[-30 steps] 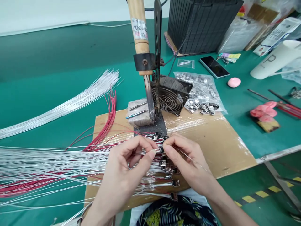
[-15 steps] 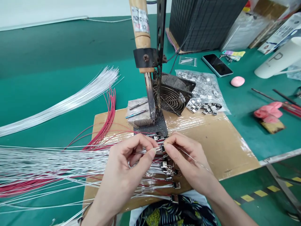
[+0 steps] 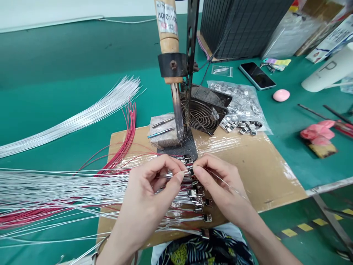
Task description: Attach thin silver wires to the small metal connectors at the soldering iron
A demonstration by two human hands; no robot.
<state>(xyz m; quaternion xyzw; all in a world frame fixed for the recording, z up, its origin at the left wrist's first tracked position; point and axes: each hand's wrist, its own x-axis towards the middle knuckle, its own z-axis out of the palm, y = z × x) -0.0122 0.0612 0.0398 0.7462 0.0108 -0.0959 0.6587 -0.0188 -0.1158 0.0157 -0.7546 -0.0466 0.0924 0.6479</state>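
Observation:
My left hand (image 3: 154, 195) pinches a thin wire between thumb and forefinger, just below the soldering iron tip. My right hand (image 3: 217, 184) is closed beside it, its fingertips at a small black connector (image 3: 191, 172); a thin solder-like strand (image 3: 226, 184) runs back from them over the palm. The soldering iron (image 3: 178, 106) hangs tip down in a clamp on a perforated metal post (image 3: 191, 44). Beneath my hands lie several wired connectors (image 3: 206, 218), their white wires (image 3: 68, 187) spreading left along with red wires (image 3: 41, 215).
A cardboard sheet (image 3: 248, 165) covers the front of the green table. Behind stand a small fan (image 3: 202, 114), a bag of metal connectors (image 3: 239, 101) and a black crate (image 3: 239, 29). A phone (image 3: 257, 75), a pink egg-shaped object (image 3: 281, 95) and a white cup (image 3: 325, 71) are right.
The view has shifted slightly. Both hands keep nearly the same position and grip, with their fingertips close together at the connector.

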